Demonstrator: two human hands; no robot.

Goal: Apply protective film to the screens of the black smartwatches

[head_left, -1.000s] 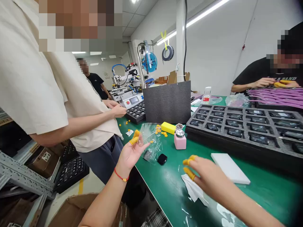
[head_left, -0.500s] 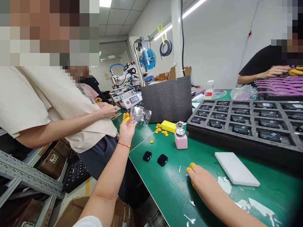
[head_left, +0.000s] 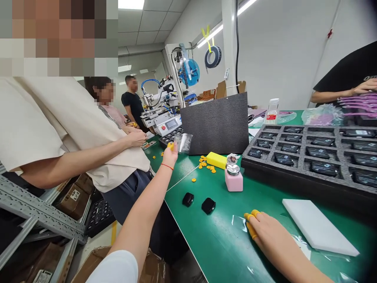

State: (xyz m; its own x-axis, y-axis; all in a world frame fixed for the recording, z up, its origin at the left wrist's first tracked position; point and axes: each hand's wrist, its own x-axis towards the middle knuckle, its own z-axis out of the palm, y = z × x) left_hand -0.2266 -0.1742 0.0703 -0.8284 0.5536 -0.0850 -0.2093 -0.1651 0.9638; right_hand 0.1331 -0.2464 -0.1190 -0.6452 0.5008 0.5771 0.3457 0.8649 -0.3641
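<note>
My left hand (head_left: pixel 170 156), with yellow finger cots, is stretched far forward over the table. It pinches a clear plastic film (head_left: pixel 185 144) with fine printed lines. Close to the front, my right hand (head_left: pixel 263 228), also in yellow finger cots, rests low on the green table with its fingers closed on the edge of a clear film sheet (head_left: pixel 238 221). Two small black rounded-square cases (head_left: pixel 187 199) lie between my arms. Beyond them stands a pink pump bottle (head_left: pixel 234 181) with its metal lid up. A white block (head_left: pixel 319 226) lies right of my right hand.
A black foam tray (head_left: pixel 297 169) holding several black devices fills the right side. Loose yellow finger cots (head_left: pixel 211 168) lie by a yellow block (head_left: pixel 216 160), before an upright dark foam board (head_left: pixel 216 124). A co-worker (head_left: pixel 118 147) stands close on the left; another sits far right.
My left hand has reached farther forward and slightly right with the film, which is now turned more edge-on. My right hand stays on the table at its sheet. The view has shifted left.
</note>
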